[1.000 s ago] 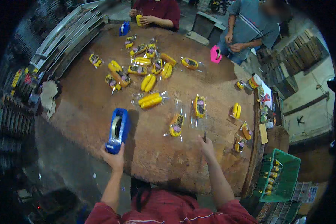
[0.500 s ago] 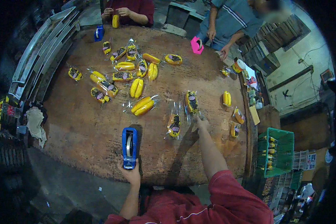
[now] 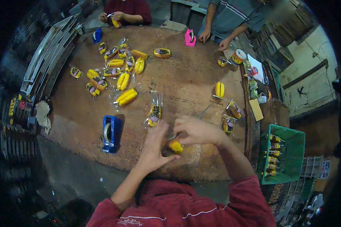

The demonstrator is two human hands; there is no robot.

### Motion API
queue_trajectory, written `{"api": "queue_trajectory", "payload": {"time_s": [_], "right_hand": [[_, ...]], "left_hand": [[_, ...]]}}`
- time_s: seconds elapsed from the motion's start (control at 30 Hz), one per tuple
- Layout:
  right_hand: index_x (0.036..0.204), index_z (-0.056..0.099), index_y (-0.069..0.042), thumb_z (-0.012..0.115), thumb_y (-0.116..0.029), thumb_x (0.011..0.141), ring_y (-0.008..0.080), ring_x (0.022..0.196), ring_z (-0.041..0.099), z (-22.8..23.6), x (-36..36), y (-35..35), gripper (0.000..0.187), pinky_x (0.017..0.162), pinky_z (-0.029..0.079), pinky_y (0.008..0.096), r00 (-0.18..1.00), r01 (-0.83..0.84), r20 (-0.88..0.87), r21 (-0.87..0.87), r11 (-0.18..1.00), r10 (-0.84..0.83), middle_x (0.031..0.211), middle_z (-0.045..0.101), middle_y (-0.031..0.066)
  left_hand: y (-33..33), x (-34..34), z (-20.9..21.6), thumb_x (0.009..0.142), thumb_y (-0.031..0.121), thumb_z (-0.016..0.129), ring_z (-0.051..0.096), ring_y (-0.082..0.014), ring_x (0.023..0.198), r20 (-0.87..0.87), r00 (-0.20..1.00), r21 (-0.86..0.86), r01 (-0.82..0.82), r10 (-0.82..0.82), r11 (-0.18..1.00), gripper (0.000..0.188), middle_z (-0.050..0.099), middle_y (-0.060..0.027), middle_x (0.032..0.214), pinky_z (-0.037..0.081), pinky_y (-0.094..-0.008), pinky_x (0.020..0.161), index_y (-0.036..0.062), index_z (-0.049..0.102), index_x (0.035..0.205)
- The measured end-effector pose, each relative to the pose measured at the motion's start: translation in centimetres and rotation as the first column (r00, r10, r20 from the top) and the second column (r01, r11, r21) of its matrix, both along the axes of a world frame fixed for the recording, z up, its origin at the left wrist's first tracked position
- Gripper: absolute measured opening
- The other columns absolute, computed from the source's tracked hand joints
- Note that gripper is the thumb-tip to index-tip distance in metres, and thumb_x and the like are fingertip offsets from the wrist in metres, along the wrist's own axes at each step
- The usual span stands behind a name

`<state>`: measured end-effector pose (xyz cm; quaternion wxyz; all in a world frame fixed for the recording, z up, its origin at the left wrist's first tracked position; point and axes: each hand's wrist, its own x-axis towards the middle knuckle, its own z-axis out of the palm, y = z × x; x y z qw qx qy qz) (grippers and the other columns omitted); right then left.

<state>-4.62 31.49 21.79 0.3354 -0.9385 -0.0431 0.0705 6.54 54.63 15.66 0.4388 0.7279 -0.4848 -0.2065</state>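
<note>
Leaving the blue tape dispenser [image 3: 113,133], our left hand [image 3: 154,147] joins our right hand [image 3: 197,130] at one yellow bun [image 3: 177,146].

Work now two-handed, we judge; dispenser untouched at the bun's 9 o'clock, wrapped bun [image 3: 155,113] at its 11. Yellow bun sits roughly 5 o'clock of the table's [image 3: 79,109] middle. Left hand spread, thumb apart, gripping nothing we can see. Right fingers curled over the bun's far end; too blurred to tell what they pinch.
</note>
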Motion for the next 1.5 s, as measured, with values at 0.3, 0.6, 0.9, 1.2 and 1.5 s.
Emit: {"api": "queue_trajectory", "payload": {"time_s": [0.3, 0.6, 0.9, 1.2, 1.5], "right_hand": [[0.125, 0.054, -0.006, 0.07, -0.033, 0.097, 0.0232, 0.097, 0.065, -9.8, -5.9, 8.8, 0.042, 0.079, 0.052, 0.037, 0.53, 0.8, -0.163, 0.42, 0.427, -0.832, 0.1, 0.066, 0.012], [0.094, 0.059, -0.004, 0.054, -0.04, 0.107, 0.0103, 0.08, 0.05, -15.2, -4.1, 17.4, 0.038, 0.073, 0.042, 0.0287, 0.359, 0.819, -0.409, 0.569, 0.072, -0.839, 0.084, 0.057, 0.0015], [0.085, 0.062, -0.005, 0.054, -0.034, 0.107, 0.005, 0.074, 0.043, -12.6, 0.6, 19.9, 0.038, 0.065, 0.037, 0.0248, 0.141, 0.78, -0.296, 0.62, -0.078, -0.945, 0.076, 0.05, -0.0051], [0.111, 0.067, -0.005, 0.045, -0.04, 0.109, 0.0265, 0.082, 0.058, -6.7, -1.5, 21.5, 0.042, 0.088, 0.047, 0.0354, 0.16, 0.982, 0.443, 0.02, 0.188, -0.882, 0.082, 0.058, 0.008], [0.124, 0.065, -0.005, 0.064, -0.031, 0.101, 0.026, 0.106, 0.066, -7.5, -8.3, 25.3, 0.035, 0.092, 0.05, 0.0357, 0.16, 0.966, -0.279, 0.243, 0.092, -0.947, 0.116, 0.069, 0.0103]], "left_hand": [[2.3, -7.1, -5.9, 0.092, 0.017, 0.074, 0.066, -0.0114, 0.086, -0.8, 0.481, 0.248, -0.281, 0.359, 0.927, 0.025, 0.074, -0.0069, 0.093, 0.053, -0.0289, 0.079, -0.0037, 0.07, 0.105], [4.9, -6.2, -9.6, 0.108, 0.042, 0.051, 0.062, -0.011, 0.092, -0.843, 0.21, 0.396, -0.381, 0.496, 0.835, 0.049, 0.07, -0.006, 0.098, 0.05, -0.0279, 0.084, -0.0038, 0.069, 0.108], [6.8, 1.3, -8.0, 0.111, 0.035, 0.043, 0.058, -0.0075, 0.08, -0.823, 0.563, -0.063, -0.227, 0.078, 0.972, 0.052, 0.069, -0.0016, 0.088, 0.048, -0.026, 0.075, -0.0051, 0.073, 0.097], [6.6, 6.6, -8.0, 0.111, 0.037, 0.042, 0.062, -0.0132, 0.101, -0.833, 0.533, 0.113, -0.095, 0.147, 0.989, 0.052, 0.073, -0.0102, 0.111, 0.046, -0.0284, 0.097, -0.006, 0.068, 0.123], [6.4, 6.0, -12.7, 0.111, 0.039, 0.04, 0.059, -0.0199, 0.119, -0.968, 0.194, 0.153, -0.045, 0.158, 0.987, 0.056, 0.062, -0.0145, 0.135, 0.044, -0.0312, 0.104, -0.0061, 0.055, 0.14]]}}
